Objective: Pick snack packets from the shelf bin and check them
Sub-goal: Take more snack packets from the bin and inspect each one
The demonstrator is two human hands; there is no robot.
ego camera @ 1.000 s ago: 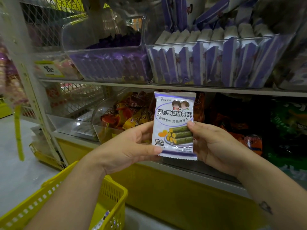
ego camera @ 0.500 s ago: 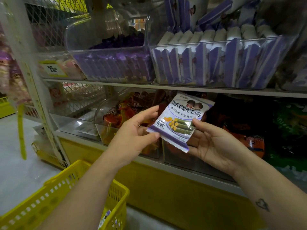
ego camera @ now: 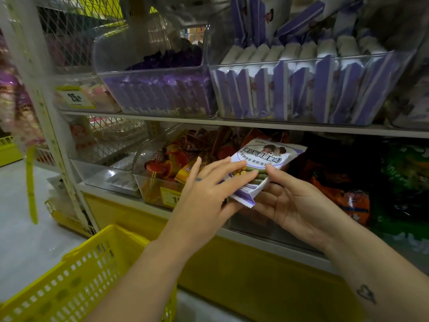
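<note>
Tilted flatter now, packet lies under left hand, right hand pinching edge.

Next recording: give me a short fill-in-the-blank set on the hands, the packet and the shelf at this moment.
While the left hand lays flat fingers across it, the right hand pinches the snack packet with its ____ on the printed front.
The basket at lower left is ____.
The packets in the clear bin on the upper shelf are white and ____.
Missing words: thumb; yellow; purple.
</note>
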